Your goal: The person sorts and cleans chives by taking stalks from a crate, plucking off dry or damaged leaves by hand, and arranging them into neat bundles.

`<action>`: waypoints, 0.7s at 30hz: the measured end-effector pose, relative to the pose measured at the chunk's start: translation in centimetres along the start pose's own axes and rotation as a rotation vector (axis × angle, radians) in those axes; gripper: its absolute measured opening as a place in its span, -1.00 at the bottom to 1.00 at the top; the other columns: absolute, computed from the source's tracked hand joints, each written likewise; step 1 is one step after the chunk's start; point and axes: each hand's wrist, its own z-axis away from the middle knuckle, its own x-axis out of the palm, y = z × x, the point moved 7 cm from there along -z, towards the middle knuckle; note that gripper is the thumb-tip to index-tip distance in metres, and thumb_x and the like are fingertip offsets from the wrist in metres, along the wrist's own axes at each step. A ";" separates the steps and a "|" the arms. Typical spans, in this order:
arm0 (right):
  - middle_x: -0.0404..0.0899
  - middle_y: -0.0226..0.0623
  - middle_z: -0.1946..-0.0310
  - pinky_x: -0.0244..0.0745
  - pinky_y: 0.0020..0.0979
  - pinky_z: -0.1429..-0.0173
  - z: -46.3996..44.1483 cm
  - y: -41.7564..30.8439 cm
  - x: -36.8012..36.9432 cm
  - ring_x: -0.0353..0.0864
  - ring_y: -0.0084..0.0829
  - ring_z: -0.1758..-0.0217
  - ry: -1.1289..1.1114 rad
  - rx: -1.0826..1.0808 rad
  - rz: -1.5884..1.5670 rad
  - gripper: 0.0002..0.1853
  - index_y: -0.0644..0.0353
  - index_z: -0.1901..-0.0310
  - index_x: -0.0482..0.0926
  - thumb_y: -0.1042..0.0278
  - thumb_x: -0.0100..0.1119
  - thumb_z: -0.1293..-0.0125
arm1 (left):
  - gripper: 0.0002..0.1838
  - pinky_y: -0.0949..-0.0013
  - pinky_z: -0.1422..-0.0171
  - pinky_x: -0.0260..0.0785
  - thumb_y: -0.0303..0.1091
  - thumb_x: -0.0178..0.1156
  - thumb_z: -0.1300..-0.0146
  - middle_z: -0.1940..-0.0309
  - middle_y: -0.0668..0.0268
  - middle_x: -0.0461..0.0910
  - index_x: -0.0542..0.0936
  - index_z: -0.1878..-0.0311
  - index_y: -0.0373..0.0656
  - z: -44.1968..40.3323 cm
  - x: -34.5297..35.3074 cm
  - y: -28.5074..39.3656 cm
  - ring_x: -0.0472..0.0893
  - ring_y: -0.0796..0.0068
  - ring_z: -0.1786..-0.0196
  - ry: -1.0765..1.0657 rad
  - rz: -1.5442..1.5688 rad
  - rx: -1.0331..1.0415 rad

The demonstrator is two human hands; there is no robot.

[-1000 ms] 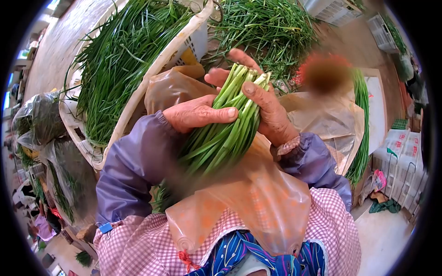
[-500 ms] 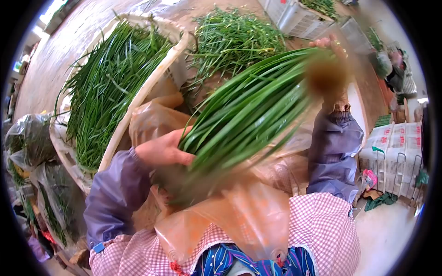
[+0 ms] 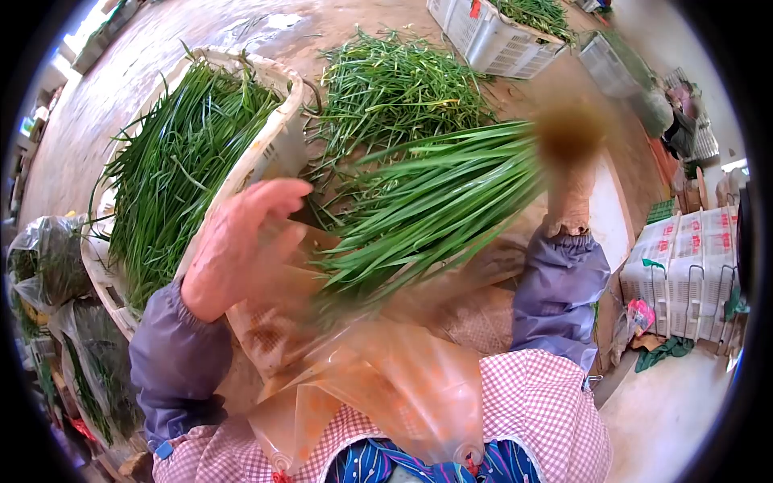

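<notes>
A bunch of long green leafy stalks point(image 3: 443, 201) fans out over my lap, its leaf tips pointing left. My right hand point(image 3: 573, 189) holds the bunch by its stem end, partly hidden behind a blurry brown spot. My left hand point(image 3: 241, 245) is off the bunch, fingers apart and blurred by motion, beside the rim of the white basket point(image 3: 288, 80). More green stalks point(image 3: 189, 161) fill that basket. An orange-tinted plastic apron point(image 3: 386, 386) covers my front.
Loose green stalks point(image 3: 398, 92) lie heaped on the floor ahead. A white crate point(image 3: 499, 44) with greens stands beyond. Stacked white crates point(image 3: 684, 270) are at the right, plastic bags of greens point(image 3: 52, 258) at the left. Another person point(image 3: 683, 125) is at the far right.
The bunch was held upright in both hands, then swung out to the right in my right hand. My left hand has let go of the leaves and moved up and left.
</notes>
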 end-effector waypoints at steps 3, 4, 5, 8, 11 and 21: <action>0.54 -0.16 0.39 0.58 -0.08 0.07 -0.1 0.3 0.7 0.59 -0.29 0.34 -0.104 -0.043 0.340 -0.54 0.31 -0.06 0.27 0.55 0.21 -0.15 | -0.73 0.46 0.26 0.44 -0.54 0.20 -0.14 0.31 0.29 0.62 0.59 0.06 -0.19 -3.2 1.2 2.2 0.59 0.53 0.33 0.086 0.317 -0.011; 0.54 -0.16 0.39 0.58 -0.08 0.07 0.2 0.4 1.0 0.59 -0.29 0.34 -0.105 -0.039 0.337 -0.54 0.31 -0.06 0.27 0.55 0.21 -0.15 | -0.79 0.46 0.28 0.43 -0.54 0.20 -0.14 0.33 0.29 0.62 0.61 0.12 -0.20 -4.1 2.1 3.5 0.58 0.55 0.34 0.075 0.356 0.061; 0.54 -0.15 0.39 0.58 -0.09 0.08 0.8 0.3 1.8 0.59 -0.29 0.34 -0.114 -0.049 0.323 -0.55 0.32 -0.05 0.28 0.55 0.21 -0.15 | -0.84 0.47 0.30 0.42 -0.55 0.20 -0.15 0.35 0.30 0.62 0.62 0.19 -0.21 -4.8 3.1 4.9 0.57 0.56 0.36 0.064 0.395 0.134; 0.54 -0.15 0.38 0.60 -0.11 0.10 2.4 0.4 3.8 0.60 -0.30 0.34 -0.099 -0.052 0.265 -0.57 0.33 -0.04 0.31 0.56 0.22 -0.15 | -0.85 0.49 0.36 0.38 -0.50 0.26 -0.12 0.38 0.33 0.60 0.62 0.21 -0.20 -6.7 6.5 6.5 0.56 0.58 0.38 0.119 0.472 0.186; 0.55 -0.15 0.38 0.62 -0.13 0.09 3.1 0.9 4.6 0.61 -0.32 0.32 -0.135 -0.047 0.128 -0.59 0.33 -0.02 0.33 0.59 0.22 -0.15 | -0.83 0.48 0.37 0.36 -0.47 0.29 -0.09 0.39 0.34 0.58 0.62 0.21 -0.20 -8.2 8.2 7.3 0.56 0.57 0.37 0.186 0.467 0.130; 0.57 -0.20 0.35 0.60 -0.32 0.16 4.5 2.6 4.6 0.64 -0.34 0.30 -0.082 0.045 0.156 -0.63 0.30 0.01 0.39 0.61 0.24 -0.15 | -0.93 0.53 0.36 0.32 -0.46 0.26 -0.12 0.41 0.42 0.58 0.61 0.32 -0.21 -10.2 9.5 6.4 0.50 0.65 0.40 0.149 0.592 0.065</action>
